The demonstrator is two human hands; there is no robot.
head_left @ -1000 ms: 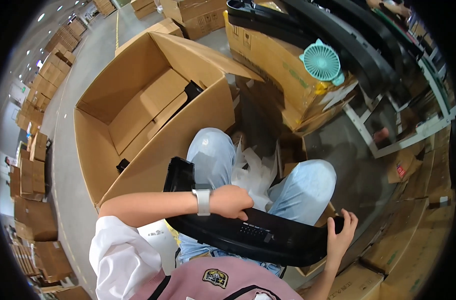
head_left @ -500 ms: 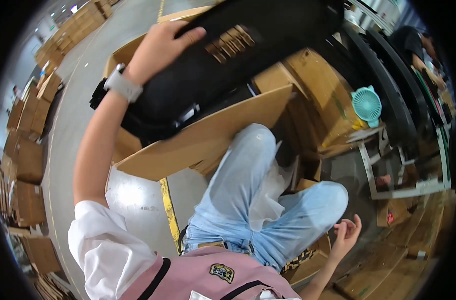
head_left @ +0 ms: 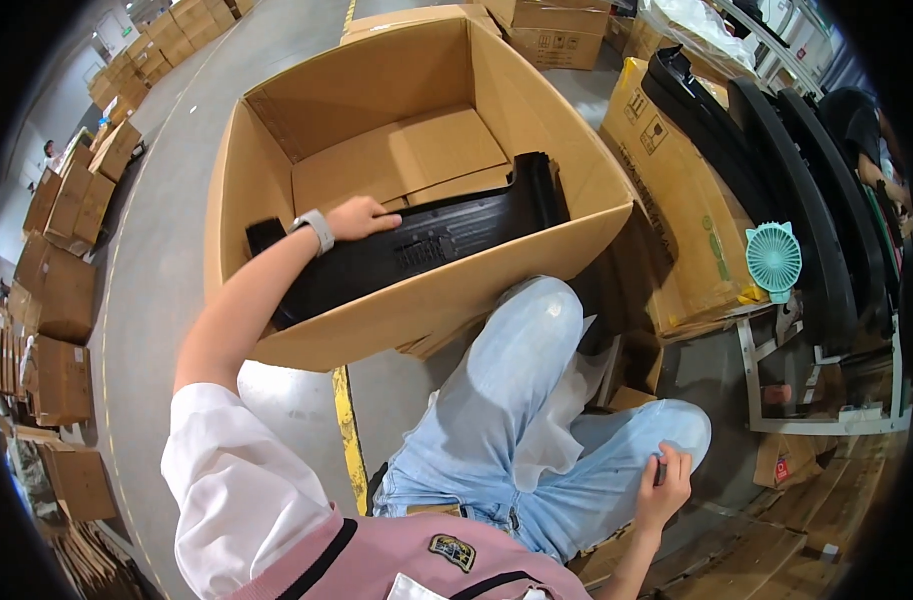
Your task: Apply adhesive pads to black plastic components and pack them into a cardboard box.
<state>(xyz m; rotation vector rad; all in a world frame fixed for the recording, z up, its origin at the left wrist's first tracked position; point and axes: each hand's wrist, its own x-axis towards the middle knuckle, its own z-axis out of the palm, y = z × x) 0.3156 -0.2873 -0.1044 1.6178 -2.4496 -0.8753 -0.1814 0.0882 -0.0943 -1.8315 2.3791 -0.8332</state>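
Note:
A long black plastic panel (head_left: 432, 245) with a slotted vent lies inside a large open cardboard box (head_left: 537, 115), against its near wall. My left hand (head_left: 362, 217) grips the panel's upper edge, the thumb pointing right; its other fingers are partly hidden. Over my right knee, my right hand (head_left: 667, 485) is closed, its fingers curled around a small dark thing that I cannot make out.
To the right, several long black panels (head_left: 792, 190) stand beside a tall carton (head_left: 677, 200). A turquoise fan-shaped piece (head_left: 774, 260) hangs near a white metal frame (head_left: 827, 425). Stacked cartons (head_left: 52, 290) line the left. Another person's arm (head_left: 870, 172) shows at far right.
The black panel has gone down from above the box into it, my left hand still on it. My right hand's fingers, earlier partly stretched, are now curled in.

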